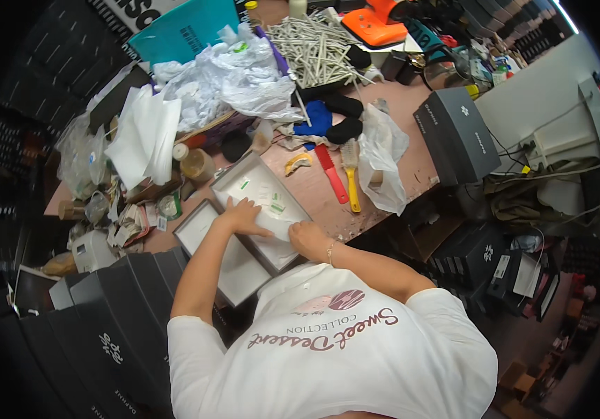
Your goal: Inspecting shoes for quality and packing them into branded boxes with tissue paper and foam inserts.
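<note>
An open grey box (293, 196) with a white inside stands at the table's near edge. White paper (276, 228) and small green-printed packets (277, 204) lie in it. My left hand (242, 218) reaches over the box's left wall, fingers spread above the paper. At the right wall, my right hand (307, 241) is curled closed, its fingertips at the edge of the white paper; the exact pinch is partly hidden. A shallow grey-rimmed tray, seemingly the box lid (240, 277), lies to the left under my left forearm.
Beyond the box lie a red brush (330, 174), a yellow brush (350, 171) and a crumpled plastic bag (381, 150). A dark box (457, 134) sits at the right table edge. White tissue sheets (147, 133) and many white sticks (314, 52) crowd the back. Dark boxes (115, 328) are stacked left.
</note>
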`<state>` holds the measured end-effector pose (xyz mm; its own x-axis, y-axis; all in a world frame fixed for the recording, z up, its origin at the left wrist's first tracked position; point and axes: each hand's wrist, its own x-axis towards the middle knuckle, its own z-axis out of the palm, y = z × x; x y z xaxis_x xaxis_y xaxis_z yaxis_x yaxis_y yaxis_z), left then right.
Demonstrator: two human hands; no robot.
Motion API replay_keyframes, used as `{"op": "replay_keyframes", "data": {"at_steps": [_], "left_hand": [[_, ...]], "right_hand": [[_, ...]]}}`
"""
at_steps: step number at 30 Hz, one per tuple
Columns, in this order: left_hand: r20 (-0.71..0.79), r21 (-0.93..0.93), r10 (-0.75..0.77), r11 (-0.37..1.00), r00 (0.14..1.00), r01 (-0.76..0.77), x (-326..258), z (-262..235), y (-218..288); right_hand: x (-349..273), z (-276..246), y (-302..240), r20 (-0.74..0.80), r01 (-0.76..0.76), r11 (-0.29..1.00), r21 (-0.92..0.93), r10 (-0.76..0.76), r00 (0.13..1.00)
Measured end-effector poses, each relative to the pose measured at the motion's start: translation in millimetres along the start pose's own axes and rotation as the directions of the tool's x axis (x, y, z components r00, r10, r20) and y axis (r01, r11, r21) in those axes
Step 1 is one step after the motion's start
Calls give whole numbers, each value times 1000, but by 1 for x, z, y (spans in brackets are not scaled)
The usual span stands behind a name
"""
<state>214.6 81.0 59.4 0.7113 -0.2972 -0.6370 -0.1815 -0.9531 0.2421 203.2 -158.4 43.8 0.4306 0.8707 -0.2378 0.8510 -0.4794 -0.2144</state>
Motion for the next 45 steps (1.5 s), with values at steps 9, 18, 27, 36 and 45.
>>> {"op": "replay_keyframes", "data": {"at_steps": [9,18,27,36,45], "left_hand": [[-233,-134,-134,985,963,105,3,-1,26],[-535,-699,-260,671,804,-248,26,-22,71],[-105,-669,266,-732,958,130,62,-37,193],[-648,-751,-112,261,754,-607,0,-18,111],[-654,-652,-625,181,425,-736,-30,-6,43]], "right_hand": [[-98,-92,150,-454,-624,752,214,642,618],[-98,-147,235,-625,-186,822,539,537,566],[-104,-204,41,-273,255,387,886,-7,962],[-129,-135,91,48,29,-744,667,83,995],[-42,-156,105,66,-149,225,963,339,938]]}}
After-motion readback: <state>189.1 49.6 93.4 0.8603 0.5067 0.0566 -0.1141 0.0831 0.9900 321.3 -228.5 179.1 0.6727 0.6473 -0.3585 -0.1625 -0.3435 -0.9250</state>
